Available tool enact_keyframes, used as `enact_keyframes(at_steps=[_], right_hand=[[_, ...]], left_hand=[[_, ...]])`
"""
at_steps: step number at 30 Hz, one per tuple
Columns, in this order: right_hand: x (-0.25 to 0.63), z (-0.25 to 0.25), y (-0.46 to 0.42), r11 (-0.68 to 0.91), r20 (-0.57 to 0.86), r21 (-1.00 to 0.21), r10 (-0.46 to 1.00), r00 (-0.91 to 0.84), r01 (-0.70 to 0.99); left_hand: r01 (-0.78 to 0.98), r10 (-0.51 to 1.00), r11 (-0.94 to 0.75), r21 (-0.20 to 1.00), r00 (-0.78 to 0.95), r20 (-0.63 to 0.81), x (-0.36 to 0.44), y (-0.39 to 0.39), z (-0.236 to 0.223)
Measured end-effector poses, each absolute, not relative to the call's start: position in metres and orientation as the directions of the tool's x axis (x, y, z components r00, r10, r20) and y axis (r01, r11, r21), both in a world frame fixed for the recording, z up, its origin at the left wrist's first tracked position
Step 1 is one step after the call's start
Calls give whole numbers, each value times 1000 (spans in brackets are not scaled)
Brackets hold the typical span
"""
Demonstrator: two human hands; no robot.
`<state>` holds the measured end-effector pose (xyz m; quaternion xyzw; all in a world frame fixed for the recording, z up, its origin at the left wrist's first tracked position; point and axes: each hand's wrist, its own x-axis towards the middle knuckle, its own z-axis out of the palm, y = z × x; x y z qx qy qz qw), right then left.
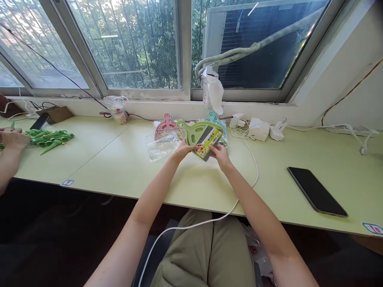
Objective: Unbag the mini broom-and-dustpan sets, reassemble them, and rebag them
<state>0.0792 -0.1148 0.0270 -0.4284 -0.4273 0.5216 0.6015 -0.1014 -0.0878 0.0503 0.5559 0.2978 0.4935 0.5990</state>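
Observation:
Both my hands hold a green mini dustpan and brush set (194,133) tilted above the table. A yellow-green printed label crosses its grey bristles. My left hand (183,150) grips its lower left edge, with the thumb on the front. At the lower right edge, my right hand (221,155) pinches the bristle and label side. Behind it on the table are a pink dustpan set (168,124) and a teal dustpan set (212,116), the teal one partly hidden. Clear plastic wrapping (163,147) lies to the left of my hands.
A white cable (253,153) runs over the table edge and across my lap. Chargers (259,128) sit at the back right, and a black phone (317,191) lies on the right. At far left, another person's hand (14,139) is by green pods (54,138).

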Motion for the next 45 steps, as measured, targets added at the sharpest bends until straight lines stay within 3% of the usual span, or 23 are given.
enact_keyframes(at_steps=[5,8,12,15,19,23,33,38,42,45], right_hand=[[79,30,-119,150,114,-937,985,132,-315],[81,33,-122,181,133,-928,978,164,-326],[84,34,-122,176,114,-928,973,200,-327],[86,34,-121,170,100,-926,972,214,-336],[85,34,-121,164,95,-926,973,212,-340],[83,37,-124,157,91,-931,974,210,-329],[82,41,-127,117,54,-942,978,203,-315],[82,40,-125,115,52,-942,978,202,-315],[82,38,-124,112,48,-943,977,206,-313],[83,38,-124,103,38,-947,977,211,-304]], left_hand=[[-123,909,-132,983,381,170,-116,-79,56],[124,975,-190,974,138,173,-134,-70,59],[628,877,-73,775,-329,350,-155,-60,52],[788,867,52,613,-340,363,-160,-55,40],[829,972,-10,559,-124,202,-161,-52,27],[853,986,-81,516,-8,167,-165,-54,33],[978,927,-45,204,-35,374,-165,-58,44],[989,862,-16,149,-62,503,-152,-63,43],[986,896,-39,161,-37,442,-144,-69,42],[993,937,-53,101,14,349,-145,-67,40]])
